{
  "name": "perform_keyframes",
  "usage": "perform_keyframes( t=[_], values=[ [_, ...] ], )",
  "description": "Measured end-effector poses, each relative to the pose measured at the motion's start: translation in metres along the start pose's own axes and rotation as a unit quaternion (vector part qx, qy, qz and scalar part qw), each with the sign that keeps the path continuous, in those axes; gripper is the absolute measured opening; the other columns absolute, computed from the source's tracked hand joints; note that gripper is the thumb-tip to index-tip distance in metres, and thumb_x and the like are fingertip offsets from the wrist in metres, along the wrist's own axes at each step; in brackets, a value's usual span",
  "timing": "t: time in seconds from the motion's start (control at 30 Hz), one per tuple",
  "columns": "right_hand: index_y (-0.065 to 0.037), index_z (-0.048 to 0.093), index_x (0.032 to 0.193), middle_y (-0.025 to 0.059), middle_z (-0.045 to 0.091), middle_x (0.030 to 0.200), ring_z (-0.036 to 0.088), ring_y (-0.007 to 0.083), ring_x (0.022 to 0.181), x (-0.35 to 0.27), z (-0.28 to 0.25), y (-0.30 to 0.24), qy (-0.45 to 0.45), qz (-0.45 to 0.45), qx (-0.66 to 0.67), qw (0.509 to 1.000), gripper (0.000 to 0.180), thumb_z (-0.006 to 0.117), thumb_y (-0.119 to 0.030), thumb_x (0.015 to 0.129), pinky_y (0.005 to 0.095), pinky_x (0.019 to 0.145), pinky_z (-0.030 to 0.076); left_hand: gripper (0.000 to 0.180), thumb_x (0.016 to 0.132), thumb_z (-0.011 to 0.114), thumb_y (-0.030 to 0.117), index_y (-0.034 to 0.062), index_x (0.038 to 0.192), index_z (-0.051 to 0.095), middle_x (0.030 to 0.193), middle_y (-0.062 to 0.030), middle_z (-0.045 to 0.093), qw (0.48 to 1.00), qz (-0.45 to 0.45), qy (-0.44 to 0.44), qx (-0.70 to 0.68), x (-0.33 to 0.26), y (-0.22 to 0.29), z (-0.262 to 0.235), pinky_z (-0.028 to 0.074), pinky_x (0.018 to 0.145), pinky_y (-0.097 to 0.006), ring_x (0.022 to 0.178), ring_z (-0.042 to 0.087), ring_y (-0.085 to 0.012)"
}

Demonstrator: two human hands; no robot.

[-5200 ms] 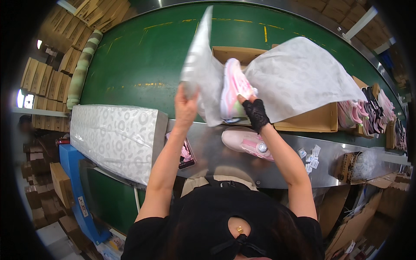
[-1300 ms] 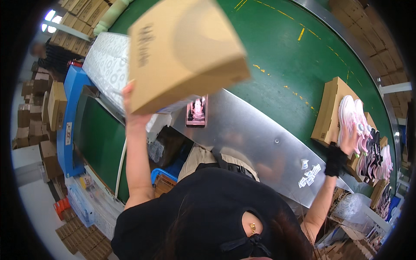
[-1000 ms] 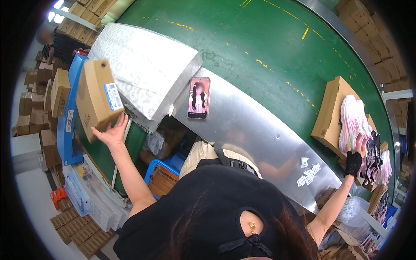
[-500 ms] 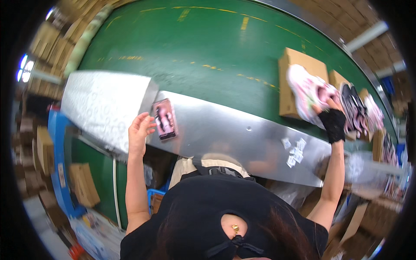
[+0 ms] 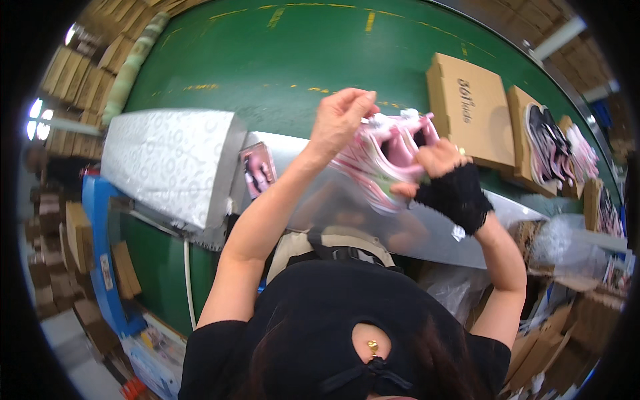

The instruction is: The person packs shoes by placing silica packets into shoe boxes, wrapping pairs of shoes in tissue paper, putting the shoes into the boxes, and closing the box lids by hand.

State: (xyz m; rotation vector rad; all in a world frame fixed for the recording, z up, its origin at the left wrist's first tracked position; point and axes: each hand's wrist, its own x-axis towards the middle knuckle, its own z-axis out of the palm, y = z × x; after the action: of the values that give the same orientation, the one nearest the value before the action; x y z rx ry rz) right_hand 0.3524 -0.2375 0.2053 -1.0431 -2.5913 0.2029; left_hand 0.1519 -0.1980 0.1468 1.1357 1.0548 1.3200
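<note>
Both our hands have a grip on the pink sneaker (image 5: 390, 150), held up over the steel worktop (image 5: 347, 207): left hand (image 5: 340, 120) pinching the toe end, gloved right hand (image 5: 443, 170) clamped at its opening. Its long axis runs left to right between them.

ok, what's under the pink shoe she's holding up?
Under the pink shoe, held by left hand and gloved right hand, lies the metal table, with the green belt beyond. The table patch right beneath the shoe is covered.
</note>
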Motion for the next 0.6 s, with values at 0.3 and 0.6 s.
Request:
perform_keyframes(
  t=[0.3, 0.6],
  values=[
    [-0.006, 0.054, 0.087, 0.0129, 0.053, 0.105, 0.051, 0.0291, 0.095, -0.054, 0.08, 0.022, -0.196, 0.142, 0.3, 0.923, 0.028, 0.067, -0.013, 0.064, 0.0377, 0.076, 0.044, 0.044, 0.074, 0.052, 0.044, 0.0027, 0.081, 0.063, 0.078, -0.0143, 0.061, 0.871, 0.037, -0.181, 0.456, -0.042, -0.107, 0.017, 0.037, 0.071, -0.039, 0.082, 0.056, -0.029],
    [-0.017, 0.02, 0.134, 0.0147, 0.023, 0.137, 0.021, 0.0297, 0.127, -0.079, 0.118, 0.176, -0.052, 0.314, -0.282, 0.905, 0.089, 0.068, -0.012, 0.06, 0.0561, 0.092, 0.023, 0.043, 0.075, 0.053, 0.041, -0.0003, 0.081, 0.061, 0.077, -0.0177, 0.059, 0.841, -0.013, -0.301, 0.449, -0.028, -0.095, 0.03, 0.039, 0.072, -0.042, 0.078, 0.056, -0.0333]
  ],
)
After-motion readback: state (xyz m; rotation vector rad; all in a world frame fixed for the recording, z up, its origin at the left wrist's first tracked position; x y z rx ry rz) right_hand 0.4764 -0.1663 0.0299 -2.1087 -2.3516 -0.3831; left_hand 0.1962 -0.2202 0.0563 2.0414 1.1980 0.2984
